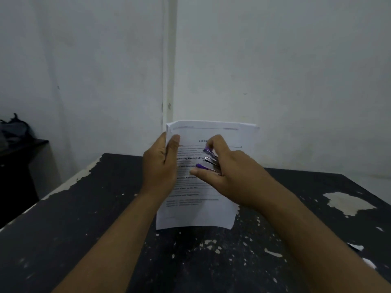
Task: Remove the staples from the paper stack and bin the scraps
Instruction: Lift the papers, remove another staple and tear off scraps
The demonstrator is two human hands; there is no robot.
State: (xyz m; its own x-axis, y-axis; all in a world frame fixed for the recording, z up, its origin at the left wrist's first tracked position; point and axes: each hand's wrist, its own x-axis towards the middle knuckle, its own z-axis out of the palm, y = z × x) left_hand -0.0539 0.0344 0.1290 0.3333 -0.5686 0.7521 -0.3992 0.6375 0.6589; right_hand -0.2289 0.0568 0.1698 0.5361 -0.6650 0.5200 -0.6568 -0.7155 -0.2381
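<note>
Black table (88, 240), paint chipped to pale patches all over; biggest bare patch at 3 o'clock of frame. Pale wall behind, corner seam running up toward 12 o'clock. Dark side surface at 9 o'clock with a dark bundle (12, 127) on it, too dim to identify.

Paper stack (196, 214) sits mid-frame, held upright with printed face toward camera, bottom edge at or just above the tabletop — cannot tell if it touches. Text blurred; headings only partly legible.

Left hand (157, 170) closed on the stack's left edge, at 9 o'clock of the sheets: thumb across the front, fingers behind.

Right hand (230, 174) in front of the page, upper centre, gripping a staple remover (208, 160) — purple grips, metal jaws, pinched between thumb below and fingers above. Jaws point toward 9 o'clock, close over the printed face; contact with the paper not discernible.

Small white scraps (357, 247) on the table at 4 o'clock, well apart from the stack.
</note>
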